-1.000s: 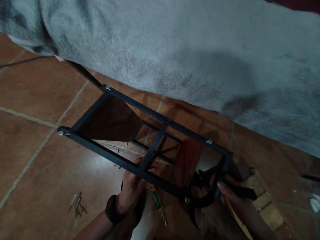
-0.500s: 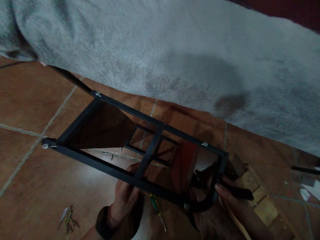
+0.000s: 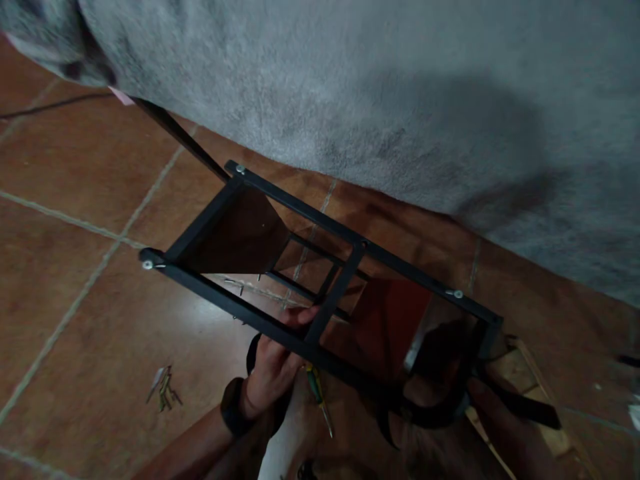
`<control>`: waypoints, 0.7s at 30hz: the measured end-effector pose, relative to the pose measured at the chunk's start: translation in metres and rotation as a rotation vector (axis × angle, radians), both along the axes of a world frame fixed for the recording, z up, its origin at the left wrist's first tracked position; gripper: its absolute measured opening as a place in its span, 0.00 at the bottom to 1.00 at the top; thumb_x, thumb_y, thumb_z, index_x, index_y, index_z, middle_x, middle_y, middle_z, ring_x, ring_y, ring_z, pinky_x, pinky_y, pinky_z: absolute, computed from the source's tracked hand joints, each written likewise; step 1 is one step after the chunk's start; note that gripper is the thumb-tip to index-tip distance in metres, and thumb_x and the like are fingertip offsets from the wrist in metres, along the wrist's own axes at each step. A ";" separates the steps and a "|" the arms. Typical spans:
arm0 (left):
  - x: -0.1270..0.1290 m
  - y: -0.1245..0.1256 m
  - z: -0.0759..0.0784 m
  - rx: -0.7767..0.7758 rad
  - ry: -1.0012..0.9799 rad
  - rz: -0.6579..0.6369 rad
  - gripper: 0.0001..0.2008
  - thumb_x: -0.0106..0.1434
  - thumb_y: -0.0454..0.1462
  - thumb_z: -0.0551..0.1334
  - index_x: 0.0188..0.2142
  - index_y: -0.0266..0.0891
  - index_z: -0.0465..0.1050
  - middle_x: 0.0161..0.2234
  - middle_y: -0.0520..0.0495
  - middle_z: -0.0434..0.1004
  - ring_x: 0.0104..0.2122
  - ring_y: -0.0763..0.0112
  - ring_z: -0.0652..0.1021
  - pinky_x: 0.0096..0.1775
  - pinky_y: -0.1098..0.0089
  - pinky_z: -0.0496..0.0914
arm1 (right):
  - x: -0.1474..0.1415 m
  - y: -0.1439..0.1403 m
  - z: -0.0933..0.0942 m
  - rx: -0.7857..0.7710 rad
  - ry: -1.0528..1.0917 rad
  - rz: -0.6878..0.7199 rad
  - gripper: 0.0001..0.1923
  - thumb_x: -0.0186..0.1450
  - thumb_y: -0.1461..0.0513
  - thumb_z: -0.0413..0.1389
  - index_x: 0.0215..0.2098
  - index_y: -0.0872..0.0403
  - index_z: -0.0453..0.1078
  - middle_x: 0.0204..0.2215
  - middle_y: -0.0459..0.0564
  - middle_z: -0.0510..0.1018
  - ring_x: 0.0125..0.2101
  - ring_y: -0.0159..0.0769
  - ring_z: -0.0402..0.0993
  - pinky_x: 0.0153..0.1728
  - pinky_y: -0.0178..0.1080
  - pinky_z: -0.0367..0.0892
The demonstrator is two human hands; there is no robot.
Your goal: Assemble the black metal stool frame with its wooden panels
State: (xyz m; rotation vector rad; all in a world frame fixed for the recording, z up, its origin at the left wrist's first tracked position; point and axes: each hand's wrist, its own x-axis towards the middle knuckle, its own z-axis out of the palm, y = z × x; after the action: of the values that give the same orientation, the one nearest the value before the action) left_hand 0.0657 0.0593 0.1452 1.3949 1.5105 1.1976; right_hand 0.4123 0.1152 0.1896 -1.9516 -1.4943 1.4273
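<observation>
A black metal frame (image 3: 300, 207) with crossbars lies slantwise before me, bolt heads showing at its corners and brown panels (image 3: 235, 240) beneath its top. My left hand (image 3: 275, 363), with a dark band at the wrist, is closed around the near rail by the middle crossbar, fingers reaching inside. At the right end, my right hand (image 3: 495, 413) grips the frame's corner beside a black flat bar (image 3: 525, 400); some of its fingers are hidden. Below the near rail is a screwdriver (image 3: 316, 390) with a green and yellow handle, partly covered by the frame.
Several screws (image 3: 165, 390) lie in a small pile on the tiled floor (image 3: 75, 280) at left. A grey fleecy cover (image 3: 320, 87) hangs along the far side. A slatted wooden piece (image 3: 523, 363) is at right. A dark cable (image 3: 60, 105) runs at upper left.
The view has shifted, so frame, screws and floor appear farther right. The frame's right end looks slightly lower. Both hands keep their places on the frame.
</observation>
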 end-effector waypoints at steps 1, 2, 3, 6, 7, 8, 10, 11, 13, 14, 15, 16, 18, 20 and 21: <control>0.001 0.000 0.001 0.017 0.014 -0.011 0.16 0.66 0.39 0.56 0.53 0.45 0.68 0.46 0.41 0.73 0.44 0.62 0.75 0.44 0.62 0.72 | 0.001 0.000 -0.001 -0.013 0.008 -0.001 0.19 0.55 0.46 0.58 0.32 0.51 0.77 0.30 0.53 0.81 0.33 0.48 0.78 0.33 0.41 0.75; 0.001 0.001 0.002 0.035 0.025 -0.027 0.15 0.66 0.39 0.56 0.51 0.44 0.70 0.45 0.41 0.74 0.44 0.62 0.75 0.44 0.62 0.72 | 0.002 -0.001 -0.001 -0.028 0.013 -0.012 0.20 0.55 0.45 0.57 0.32 0.51 0.77 0.31 0.53 0.81 0.34 0.49 0.78 0.34 0.41 0.75; 0.001 0.001 0.003 0.048 0.036 -0.047 0.13 0.66 0.40 0.56 0.48 0.44 0.71 0.45 0.41 0.74 0.44 0.62 0.75 0.44 0.62 0.72 | 0.002 -0.001 -0.001 -0.042 0.011 -0.024 0.20 0.55 0.45 0.57 0.33 0.51 0.77 0.31 0.53 0.81 0.34 0.49 0.78 0.34 0.42 0.75; 0.002 0.001 0.006 0.050 0.041 -0.060 0.13 0.65 0.43 0.56 0.44 0.43 0.74 0.43 0.41 0.74 0.44 0.60 0.75 0.43 0.61 0.72 | 0.000 -0.001 0.000 -0.049 -0.013 -0.021 0.21 0.56 0.44 0.56 0.33 0.51 0.77 0.31 0.53 0.81 0.35 0.50 0.77 0.36 0.44 0.74; 0.002 0.001 0.006 0.042 0.027 -0.041 0.14 0.65 0.44 0.55 0.46 0.44 0.74 0.44 0.41 0.74 0.44 0.59 0.75 0.43 0.60 0.73 | 0.000 0.000 0.000 -0.051 -0.005 -0.004 0.20 0.56 0.44 0.56 0.33 0.51 0.77 0.31 0.53 0.81 0.35 0.50 0.77 0.36 0.43 0.74; 0.002 0.001 0.006 0.036 0.010 -0.020 0.15 0.65 0.44 0.55 0.47 0.44 0.73 0.44 0.40 0.74 0.45 0.59 0.75 0.43 0.60 0.73 | 0.000 0.000 -0.001 -0.052 0.013 0.012 0.20 0.56 0.44 0.57 0.32 0.51 0.77 0.31 0.53 0.81 0.35 0.49 0.77 0.36 0.42 0.74; 0.003 0.000 0.006 0.028 -0.025 -0.011 0.15 0.65 0.45 0.56 0.48 0.44 0.73 0.45 0.40 0.74 0.45 0.59 0.75 0.43 0.60 0.73 | 0.002 0.000 -0.002 -0.045 0.051 0.029 0.20 0.55 0.45 0.57 0.33 0.51 0.76 0.29 0.52 0.80 0.34 0.48 0.77 0.34 0.41 0.74; 0.003 0.000 0.005 0.025 -0.036 -0.022 0.14 0.65 0.45 0.56 0.46 0.44 0.74 0.45 0.40 0.74 0.45 0.59 0.75 0.43 0.60 0.73 | 0.003 0.000 -0.003 -0.035 0.058 0.025 0.20 0.56 0.45 0.57 0.33 0.51 0.76 0.29 0.51 0.80 0.34 0.47 0.77 0.34 0.40 0.74; 0.002 -0.001 0.002 0.031 -0.055 -0.039 0.12 0.64 0.45 0.57 0.40 0.44 0.76 0.44 0.41 0.75 0.45 0.58 0.75 0.43 0.60 0.73 | 0.004 -0.001 -0.005 -0.025 0.056 0.015 0.19 0.57 0.45 0.56 0.34 0.50 0.76 0.29 0.51 0.80 0.34 0.47 0.77 0.34 0.40 0.73; 0.002 -0.002 0.001 0.036 -0.067 -0.036 0.12 0.64 0.44 0.57 0.39 0.44 0.77 0.44 0.42 0.75 0.45 0.58 0.75 0.43 0.60 0.73 | 0.005 -0.001 -0.006 -0.025 0.059 0.014 0.19 0.57 0.46 0.56 0.34 0.50 0.76 0.29 0.51 0.80 0.34 0.47 0.77 0.33 0.40 0.73; 0.002 -0.003 -0.001 0.041 -0.083 -0.025 0.11 0.64 0.44 0.58 0.39 0.44 0.76 0.44 0.42 0.75 0.45 0.59 0.75 0.43 0.60 0.73 | 0.005 -0.002 -0.006 -0.025 0.066 0.017 0.19 0.57 0.45 0.56 0.34 0.50 0.76 0.29 0.51 0.80 0.33 0.46 0.77 0.33 0.39 0.73; 0.002 -0.003 -0.003 0.045 -0.101 -0.010 0.10 0.63 0.43 0.59 0.40 0.44 0.76 0.44 0.43 0.75 0.45 0.59 0.75 0.44 0.60 0.73 | 0.005 -0.002 -0.007 -0.032 0.077 0.025 0.19 0.57 0.45 0.56 0.34 0.50 0.76 0.29 0.51 0.80 0.33 0.46 0.77 0.33 0.39 0.73; 0.001 -0.003 -0.005 0.047 -0.128 0.003 0.09 0.63 0.41 0.60 0.41 0.45 0.75 0.46 0.43 0.74 0.45 0.60 0.75 0.44 0.60 0.73 | 0.006 -0.002 -0.008 -0.037 0.092 0.029 0.19 0.57 0.45 0.56 0.33 0.51 0.76 0.29 0.51 0.80 0.32 0.45 0.77 0.32 0.39 0.73; 0.001 -0.003 -0.004 0.051 -0.132 -0.004 0.08 0.63 0.40 0.60 0.42 0.45 0.74 0.47 0.43 0.74 0.46 0.59 0.74 0.45 0.59 0.72 | 0.008 -0.002 -0.010 -0.045 0.087 0.027 0.20 0.57 0.45 0.56 0.34 0.51 0.76 0.30 0.51 0.80 0.33 0.45 0.77 0.33 0.39 0.73; 0.001 -0.002 -0.002 0.051 -0.127 -0.013 0.08 0.63 0.40 0.59 0.41 0.45 0.74 0.47 0.43 0.74 0.47 0.59 0.74 0.45 0.59 0.72 | 0.010 -0.003 -0.011 -0.049 0.079 0.026 0.20 0.57 0.45 0.56 0.34 0.51 0.76 0.30 0.51 0.80 0.33 0.46 0.77 0.34 0.40 0.73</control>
State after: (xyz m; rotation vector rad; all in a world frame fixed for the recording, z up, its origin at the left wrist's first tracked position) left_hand 0.0669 0.0568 0.1429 1.3340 1.3896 1.2996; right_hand 0.4218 0.1127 0.1790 -1.8864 -1.4682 1.5468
